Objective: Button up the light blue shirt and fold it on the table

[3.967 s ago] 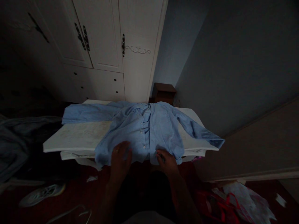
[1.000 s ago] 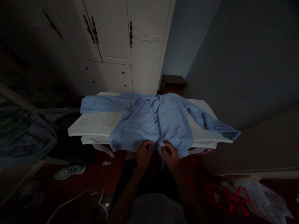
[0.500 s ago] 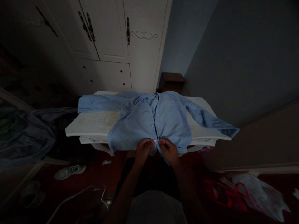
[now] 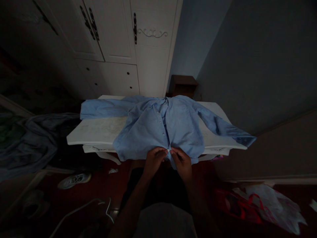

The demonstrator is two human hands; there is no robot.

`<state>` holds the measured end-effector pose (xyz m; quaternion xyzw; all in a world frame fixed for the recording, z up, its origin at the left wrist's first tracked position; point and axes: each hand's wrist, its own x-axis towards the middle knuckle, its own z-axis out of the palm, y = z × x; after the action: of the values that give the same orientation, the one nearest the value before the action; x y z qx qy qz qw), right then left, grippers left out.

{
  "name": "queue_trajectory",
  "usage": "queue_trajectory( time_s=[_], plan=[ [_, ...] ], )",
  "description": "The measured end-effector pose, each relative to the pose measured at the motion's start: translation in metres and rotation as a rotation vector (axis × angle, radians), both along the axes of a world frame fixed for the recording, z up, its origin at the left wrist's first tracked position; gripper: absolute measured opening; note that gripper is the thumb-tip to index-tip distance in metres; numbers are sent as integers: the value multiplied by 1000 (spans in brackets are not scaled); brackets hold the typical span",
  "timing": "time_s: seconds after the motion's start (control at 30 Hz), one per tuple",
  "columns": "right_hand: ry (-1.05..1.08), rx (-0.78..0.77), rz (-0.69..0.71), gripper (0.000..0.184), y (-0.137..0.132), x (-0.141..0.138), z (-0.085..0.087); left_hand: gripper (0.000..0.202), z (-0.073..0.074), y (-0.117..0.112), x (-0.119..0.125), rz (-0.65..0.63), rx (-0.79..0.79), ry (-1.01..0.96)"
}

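Note:
A light blue long-sleeved shirt [image 4: 143,132] lies front up across a white table [image 4: 99,130], its sleeves spread to both sides and its hem hanging over the near edge. The front stands open along the upper part of the button strip. At the lower front, my left hand [image 4: 155,159] pinches one edge of the shirt beside a small white button [image 4: 168,150]. Close against it, my right hand [image 4: 182,162] pinches the other front edge. The fingertips of both hands almost meet at the button. Whether the button sits in its hole cannot be made out.
Behind the table stands a white wardrobe [image 4: 111,76], with a small brown cabinet [image 4: 184,84] beside it. Grey clothing [image 4: 42,138] hangs at the left. A shoe [image 4: 74,181] lies on the floor, and a red bag [image 4: 245,206] sits at the lower right.
Both hands have come together and shifted slightly right, bringing the two lower front edges of the shirt against each other. The gap between them has narrowed at the button.

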<state>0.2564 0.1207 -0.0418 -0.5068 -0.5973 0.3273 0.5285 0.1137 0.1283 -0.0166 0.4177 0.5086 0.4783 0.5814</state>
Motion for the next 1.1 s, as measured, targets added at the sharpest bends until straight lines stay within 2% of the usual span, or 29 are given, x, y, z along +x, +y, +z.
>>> queue_trajectory(
  time_s=[0.2,0.43,0.63,1.1],
  plan=[
    [79,-31,-27,19,1,-5,-5,26,-3,2,1,29,-30,-14],
    [102,-36,-28,19,2,-4,-3,26,-9,3,2,41,-18,2],
    [112,-20,-11,17,3,-1,0,28,-6,3,6,52,-2,36],
    [-91,80,70,23,-3,-3,11,26,-4,7,6,55,-66,-38]
  ],
)
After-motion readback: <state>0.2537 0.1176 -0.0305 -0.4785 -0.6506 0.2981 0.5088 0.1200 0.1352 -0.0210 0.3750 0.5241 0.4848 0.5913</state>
